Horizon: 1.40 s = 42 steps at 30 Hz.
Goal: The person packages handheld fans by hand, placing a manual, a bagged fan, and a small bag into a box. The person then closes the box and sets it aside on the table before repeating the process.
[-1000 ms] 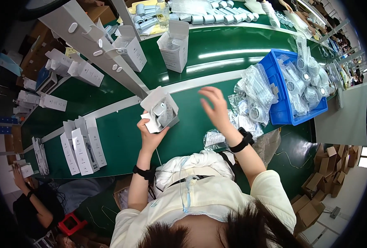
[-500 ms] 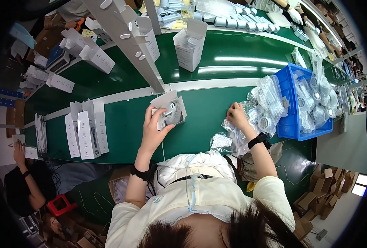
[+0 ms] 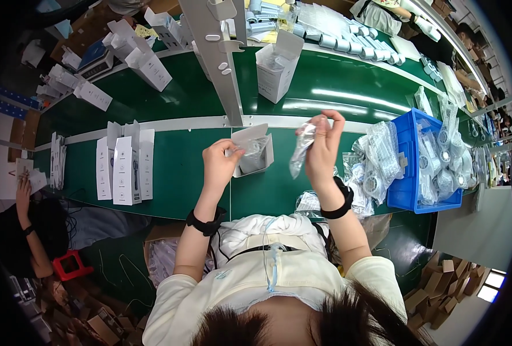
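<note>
In front of me on the green table stands an open white box (image 3: 260, 167), its flap raised and clear plastic wrap (image 3: 254, 151) showing inside. My left hand (image 3: 220, 163) is closed at the box's left side, its fingertips pinching the edge of that wrap. Right of the box my right hand (image 3: 323, 147) is raised above the table. Its fingers grip a small clear plastic bag (image 3: 302, 151) that hangs down on their left; what the bag contains I cannot make out. Below that hand lies a pile of bagged parts (image 3: 359, 179).
A blue bin (image 3: 403, 190) of bagged round-headed devices stands at the right. Several upright white boxes (image 3: 126, 173) are at the left. A metal post (image 3: 224, 75) rises behind the work area. Another open white box (image 3: 276, 75) stands on the far ledge. A co-worker's arm (image 3: 31, 230) shows far left.
My right hand has lifted away from the pile, bringing a small plastic bag up and toward the box. The left hand has shifted from around the box to the wrap at its opening.
</note>
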Available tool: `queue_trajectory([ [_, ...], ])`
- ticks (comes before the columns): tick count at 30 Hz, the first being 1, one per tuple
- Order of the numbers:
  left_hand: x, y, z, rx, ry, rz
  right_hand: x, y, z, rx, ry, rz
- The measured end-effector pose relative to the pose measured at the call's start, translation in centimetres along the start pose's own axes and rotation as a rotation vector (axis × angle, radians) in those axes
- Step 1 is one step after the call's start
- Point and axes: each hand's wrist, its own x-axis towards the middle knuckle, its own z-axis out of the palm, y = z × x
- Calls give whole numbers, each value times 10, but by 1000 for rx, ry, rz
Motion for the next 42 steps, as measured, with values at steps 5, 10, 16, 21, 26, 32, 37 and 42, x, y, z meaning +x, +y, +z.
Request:
queue_trajectory([
  [5, 6, 4, -1, 0, -60, -93, -32, 46, 44, -199, -18, -265],
  [10, 1, -18, 1, -41, -27, -34, -40, 47, 37, -952, -529, -604],
  [16, -3, -10, -25, -449, 15, 20, -31, 31, 6, -1192, -669, -672],
  [21, 17, -79, -140, 930, 475, 110, -24, 70, -19, -697, -593, -199],
  [26, -25, -180, -201, 1267, 160, -386, -7, 79, -24, -516, -589, 107],
  [32, -51, -36, -84, 776, 27, -66, 126, 81, -99, -464, 17, -92],
  [37, -60, -25, 18, 803, -230, -35, 202, 97, -136, -694, 247, -223],
  [42, -23, -50, 13, 573, -466, -224, 166, 79, -198, -1589, 250, -251],
])
